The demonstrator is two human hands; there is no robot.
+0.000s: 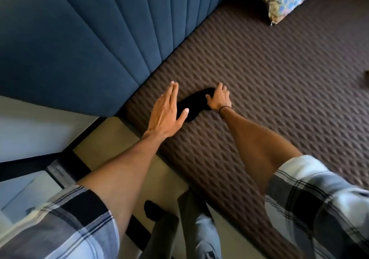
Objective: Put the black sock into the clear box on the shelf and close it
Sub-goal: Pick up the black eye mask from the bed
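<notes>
Two hands flank the black sock on the bed: right hand curled gripping its far end, left hand flat, fingers straight, holding nothing, thumb over the near end.

Blue headboard blocks left; brown bedspread open right.

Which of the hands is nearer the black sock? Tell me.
Right. The right hand rests on the black sock's far end, fingers curled over it; the left hand hangs open over its near end, apparently not gripping.
</notes>
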